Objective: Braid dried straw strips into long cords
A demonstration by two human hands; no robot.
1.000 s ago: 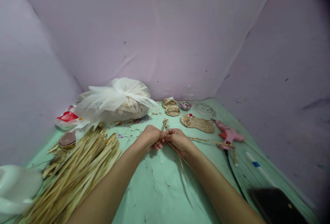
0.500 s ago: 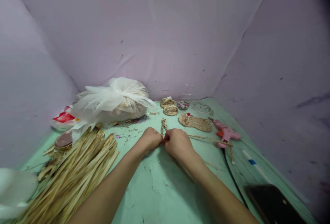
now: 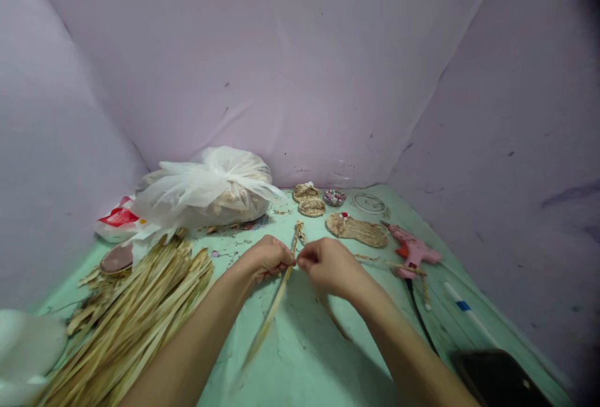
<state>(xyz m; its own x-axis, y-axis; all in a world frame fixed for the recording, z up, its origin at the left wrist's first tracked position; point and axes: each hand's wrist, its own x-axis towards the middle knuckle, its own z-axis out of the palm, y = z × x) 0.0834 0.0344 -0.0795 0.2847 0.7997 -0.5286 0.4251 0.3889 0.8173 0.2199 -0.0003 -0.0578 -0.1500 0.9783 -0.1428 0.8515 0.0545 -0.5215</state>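
Observation:
Above the middle of the table, my left hand and my right hand nearly meet, fingertips pinched on dried fibre strands. A thin twisted fibre cord rises from between them, its looped top end pointing away from me. One pale flat fibre strand trails down toward me from my left fingers, blurred at its lower end. A second, darker strand hangs below my right hand, partly hidden by it. To the right of my right hand, a long finished cord runs across the table.
Loose dried fibre is heaped at left, below a white plastic bag. Woven pieces, including a sole-shaped one, lie behind my hands beside a bead container. At right are a pink glue gun, a pen and a phone.
My hands have parted slightly. The pale strand now swings out below my left hand toward the lower left, and the darker one shows more clearly below my right. The view has shifted slightly.

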